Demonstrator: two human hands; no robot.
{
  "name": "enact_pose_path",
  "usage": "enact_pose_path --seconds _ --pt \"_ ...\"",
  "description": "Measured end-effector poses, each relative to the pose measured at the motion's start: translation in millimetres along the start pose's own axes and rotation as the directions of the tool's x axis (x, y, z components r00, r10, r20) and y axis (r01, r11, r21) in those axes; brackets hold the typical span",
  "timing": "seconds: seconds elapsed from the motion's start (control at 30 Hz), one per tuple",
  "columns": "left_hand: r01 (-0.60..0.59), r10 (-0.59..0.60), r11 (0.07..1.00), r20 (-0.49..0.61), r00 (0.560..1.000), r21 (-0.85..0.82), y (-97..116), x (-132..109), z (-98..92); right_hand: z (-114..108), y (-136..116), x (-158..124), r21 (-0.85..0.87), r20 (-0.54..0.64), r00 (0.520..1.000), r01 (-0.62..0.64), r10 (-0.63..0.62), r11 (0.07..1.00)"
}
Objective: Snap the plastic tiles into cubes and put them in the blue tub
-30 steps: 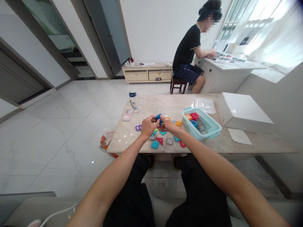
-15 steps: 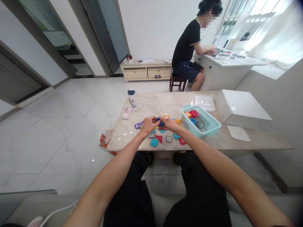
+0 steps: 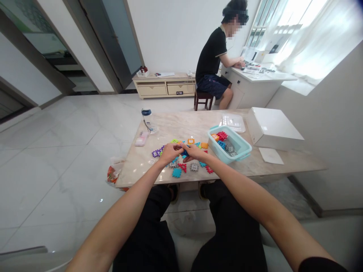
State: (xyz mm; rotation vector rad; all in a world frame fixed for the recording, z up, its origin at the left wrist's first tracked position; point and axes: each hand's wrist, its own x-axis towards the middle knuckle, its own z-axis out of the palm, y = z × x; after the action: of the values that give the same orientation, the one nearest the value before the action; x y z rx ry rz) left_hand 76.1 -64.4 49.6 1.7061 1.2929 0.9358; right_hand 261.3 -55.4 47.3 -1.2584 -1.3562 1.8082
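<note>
My left hand (image 3: 171, 152) and my right hand (image 3: 194, 152) meet above the table, fingers closed round dark blue toothed building pieces (image 3: 185, 151). Fingers cover much of the blue pieces, so their exact form is hidden. Beneath and around my hands lie several loose toothed tiles: a teal square tile (image 3: 176, 173), a red triangular tile (image 3: 182, 167), a grey tile with a window grid (image 3: 194, 167), an orange tile (image 3: 204, 145) and purple tiles (image 3: 157, 152). To the right stands a light teal plastic tub (image 3: 238, 155) holding red, orange, blue and grey pieces.
On the marble-topped table (image 3: 170, 122) are a clear bottle (image 3: 149, 122) with a blue cap, a pink packet (image 3: 141, 139), a transparent lid (image 3: 233, 123), a white box (image 3: 275, 126) and a white sheet (image 3: 271, 155). Another person (image 3: 211, 56) sits at a white desk (image 3: 255, 85) behind.
The whole view has shifted, so the table and tub appear farther left. Both hands stay together on the blue pieces.
</note>
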Motion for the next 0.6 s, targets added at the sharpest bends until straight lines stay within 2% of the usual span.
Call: enact_pose_path --seconds 0.2,0.37,0.6 --pt "0.08 -0.07 0.99 0.091 0.993 -0.116 4.0 -5.0 0.3 -3.1 -3.4 -3.2 0.043 0.021 0.996 -0.093 0.092 0.995" --pt "0.152 -0.089 0.948 0.225 0.97 -0.278 6.2 -6.9 -2.9 -4.2 -9.7 -10.7 0.082 -0.045 0.993 -0.109 0.113 0.991" --pt "0.078 -0.05 0.958 0.104 0.993 -0.278 -1.7 -1.2 3.2 2.7 -11.9 -9.5 0.23 0.014 0.99 -0.141 0.141 0.963"
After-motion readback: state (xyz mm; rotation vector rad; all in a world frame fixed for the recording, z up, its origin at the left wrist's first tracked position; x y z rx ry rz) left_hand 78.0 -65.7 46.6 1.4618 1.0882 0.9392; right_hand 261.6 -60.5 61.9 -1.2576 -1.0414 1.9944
